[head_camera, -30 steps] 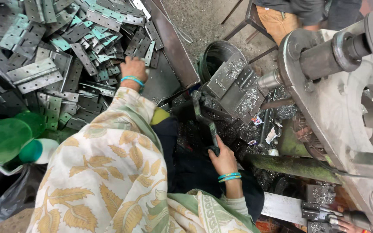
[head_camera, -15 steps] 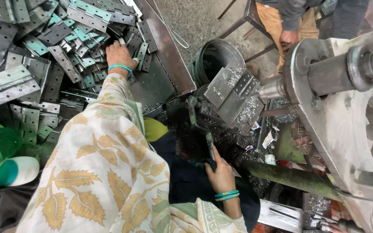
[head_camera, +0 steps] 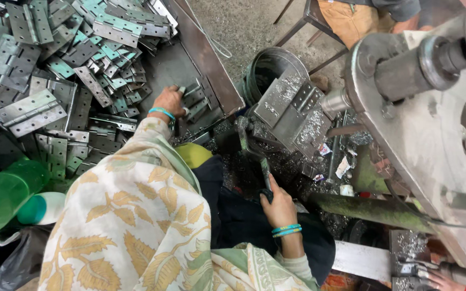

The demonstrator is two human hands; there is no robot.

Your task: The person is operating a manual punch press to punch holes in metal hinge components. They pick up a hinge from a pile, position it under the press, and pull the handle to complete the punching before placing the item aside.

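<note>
Left hand (head_camera: 169,101) fingers closed on hinge (head_camera: 192,97) at pile edge; right hand (head_camera: 279,205) fist gripping lever handle (head_camera: 261,161)

Hinges (head_camera: 55,81) are heaped in the tray (head_camera: 206,59) at left; a bucket (head_camera: 268,67) is set just right of the tray's edge, the machine (head_camera: 432,124) beyond.

Left hand's (head_camera: 169,102) fingertips buried among hinges (head_camera: 195,99); green bottle (head_camera: 4,196) cut by the left edge.
</note>
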